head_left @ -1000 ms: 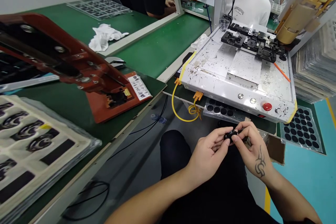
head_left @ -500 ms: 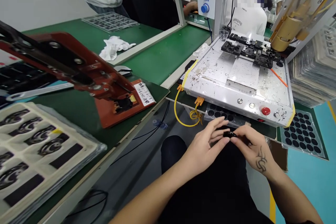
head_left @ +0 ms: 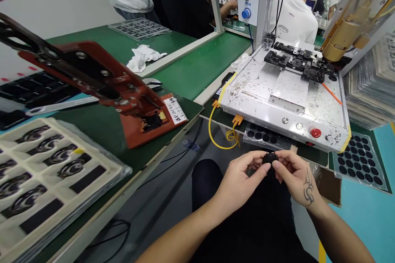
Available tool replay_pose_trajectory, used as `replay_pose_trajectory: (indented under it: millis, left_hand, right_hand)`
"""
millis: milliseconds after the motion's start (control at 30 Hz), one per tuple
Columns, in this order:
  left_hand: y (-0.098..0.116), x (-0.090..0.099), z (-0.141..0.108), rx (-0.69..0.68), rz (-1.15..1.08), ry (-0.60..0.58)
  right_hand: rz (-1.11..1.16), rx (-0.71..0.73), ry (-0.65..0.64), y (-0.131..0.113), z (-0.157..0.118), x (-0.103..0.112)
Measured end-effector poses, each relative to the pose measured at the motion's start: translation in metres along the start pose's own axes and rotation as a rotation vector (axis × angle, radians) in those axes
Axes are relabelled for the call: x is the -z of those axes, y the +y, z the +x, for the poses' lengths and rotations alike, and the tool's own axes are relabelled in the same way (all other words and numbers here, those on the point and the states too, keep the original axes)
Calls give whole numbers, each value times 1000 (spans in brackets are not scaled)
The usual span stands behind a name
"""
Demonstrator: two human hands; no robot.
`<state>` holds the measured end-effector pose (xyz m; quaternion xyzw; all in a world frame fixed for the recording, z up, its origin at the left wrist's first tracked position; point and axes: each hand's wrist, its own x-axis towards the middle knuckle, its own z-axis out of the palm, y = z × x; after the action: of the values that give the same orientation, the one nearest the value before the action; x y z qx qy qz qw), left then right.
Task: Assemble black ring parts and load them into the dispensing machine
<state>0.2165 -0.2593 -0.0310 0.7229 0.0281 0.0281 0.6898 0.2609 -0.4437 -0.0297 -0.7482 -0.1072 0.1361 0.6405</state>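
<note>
A small round black part [head_left: 270, 158] is pinched between both hands above my lap. My left hand [head_left: 243, 174] grips its left side with thumb and fingers. On the other side my right hand [head_left: 294, 172], tattooed on the back, holds it by thumb and fingertips. The part's round face is tilted up toward me, and its edges are partly covered by fingers. Just beyond the hands stands the white machine [head_left: 284, 107] with its buttons, and a sheet of black discs [head_left: 262, 134] lies beneath its front edge.
At left are a red hand press [head_left: 154, 121] and stacked beige trays [head_left: 120, 168] of ring-shaped black parts. A gold dispenser cylinder [head_left: 342, 41] hangs over black fixtures [head_left: 296, 61]. Another disc sheet [head_left: 359, 160] lies right. Yellow cable [head_left: 211, 131] loops below the machine. People sit behind.
The black part has turned from edge-on to showing its round face. My left fingers have curled in around it. The whole view has shifted slightly.
</note>
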Motion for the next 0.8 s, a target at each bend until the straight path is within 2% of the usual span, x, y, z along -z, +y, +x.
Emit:
replay_pose_trajectory:
  millis: [433, 800]
  left_hand:
    - [6, -1, -3, -52, 41, 1]
    - [3, -2, -1, -121, 58, 4]
  right_hand:
    - [11, 39, 13, -5, -1, -2]
    - [-138, 165, 27, -9, -2, -2]
